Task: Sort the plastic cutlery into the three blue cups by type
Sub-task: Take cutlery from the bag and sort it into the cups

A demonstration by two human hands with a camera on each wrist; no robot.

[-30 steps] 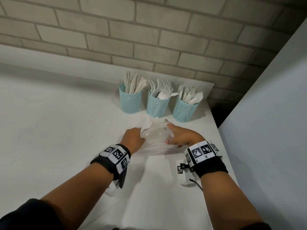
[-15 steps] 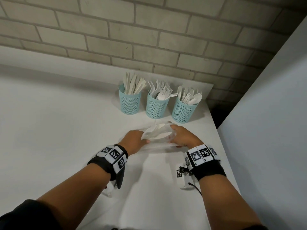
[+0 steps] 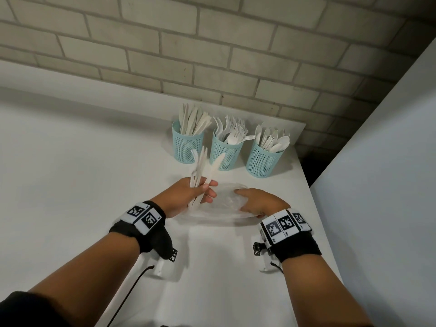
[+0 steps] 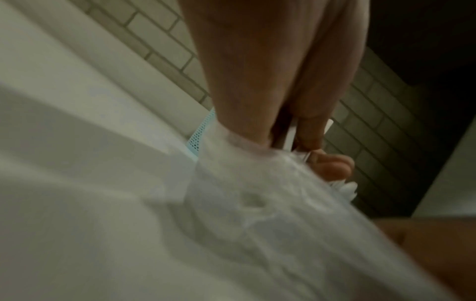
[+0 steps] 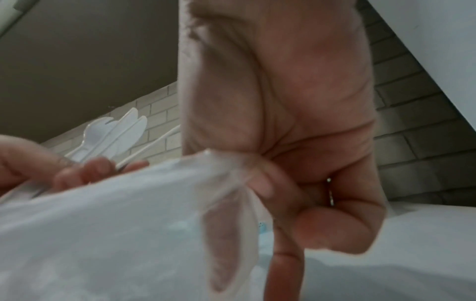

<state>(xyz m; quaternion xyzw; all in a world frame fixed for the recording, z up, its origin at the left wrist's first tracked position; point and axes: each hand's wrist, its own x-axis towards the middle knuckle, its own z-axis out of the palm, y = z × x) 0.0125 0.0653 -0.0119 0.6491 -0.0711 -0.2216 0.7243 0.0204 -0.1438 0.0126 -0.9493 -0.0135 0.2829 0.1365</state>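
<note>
Three blue mesh cups stand in a row near the wall: the left cup [image 3: 187, 147] holds knives, the middle cup [image 3: 227, 154] forks, the right cup [image 3: 262, 161] spoons. My left hand [image 3: 207, 192] grips a bundle of white cutlery [image 3: 204, 166] upright, its tips in front of the left and middle cups. In the right wrist view the bundle [image 5: 115, 138] shows knife blades and a spoon. My right hand [image 3: 246, 198] pinches the edge of a clear plastic bag [image 3: 219, 205], which lies crumpled on the table between my hands. The pinch on the bag [image 5: 224, 169] shows close up.
The white table [image 3: 82, 173] ends at a brick wall [image 3: 212, 55] behind the cups. A pale panel [image 3: 377, 185] closes the right side, with a dark gap at the table's far right corner. Open table surface lies to the left.
My left hand has drawn the cutlery bundle out of the bag and raised it toward the cups. The bag has sunk flat onto the table under my right hand.
</note>
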